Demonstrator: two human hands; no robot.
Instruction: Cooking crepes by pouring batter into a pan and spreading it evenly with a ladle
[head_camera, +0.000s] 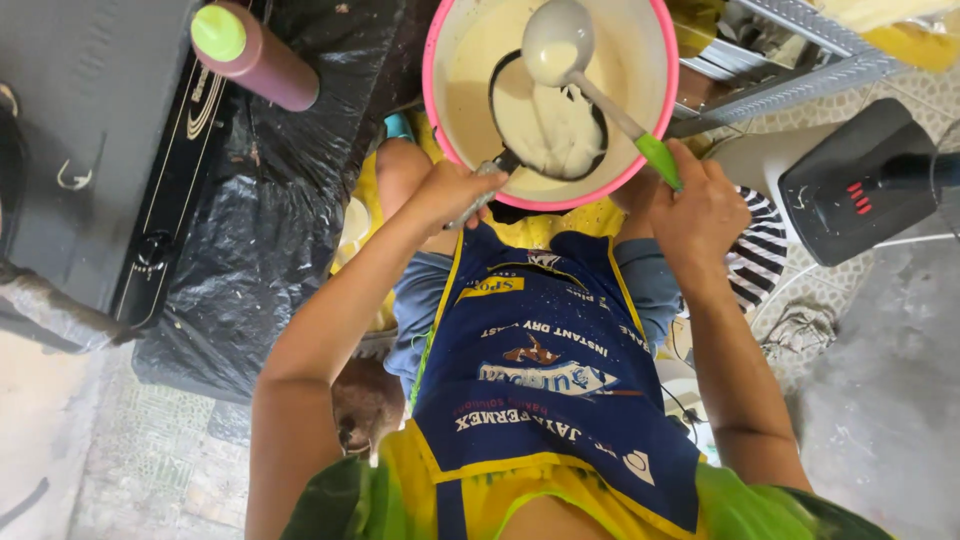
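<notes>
A pink-rimmed bowl (440, 120) of pale batter sits in front of my knees. My left hand (450, 195) grips the metal handle of a small black pan (500, 90) held over the bowl, with white batter pooled in it. My right hand (700, 205) holds the green handle of a white ladle (557, 40), whose cup is raised above the pan and coated in batter. A blue and yellow apron (540, 370) covers my lap.
A dark red bottle with a green cap (255, 55) lies on black plastic sheeting (250, 230) at the left, beside a black stove top (170, 170). A metal rack (790, 60) stands at the upper right, and a black fan base (860, 180) rests on the tiled floor.
</notes>
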